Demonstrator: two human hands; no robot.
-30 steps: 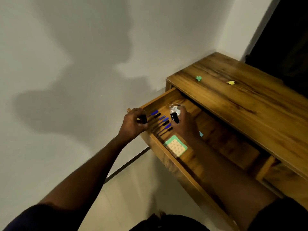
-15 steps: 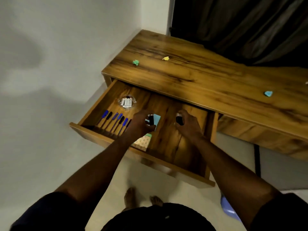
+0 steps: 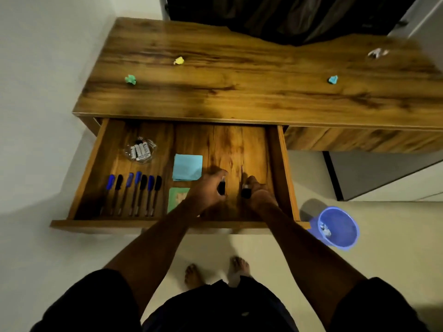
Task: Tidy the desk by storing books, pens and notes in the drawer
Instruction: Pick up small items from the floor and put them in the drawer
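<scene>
- The drawer (image 3: 285, 178) hangs open below the surface (image 3: 239, 92).
- Inside the drawer, at its middle front, the left hand (image 3: 207, 190) grips a small dark object (image 3: 221, 187); the right hand (image 3: 257, 194) grips another (image 3: 246, 191).
- Pens (image 3: 134, 192) lie in a row at the drawer's left front.
- Blue notes (image 3: 187, 167) lie just left of the hands.

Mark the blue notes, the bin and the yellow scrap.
blue notes (image 3: 187, 167), head view, middle of the top sheet
bin (image 3: 354, 226), head view, right side of the rim
yellow scrap (image 3: 179, 60), head view, middle of the crumpled ball
</scene>
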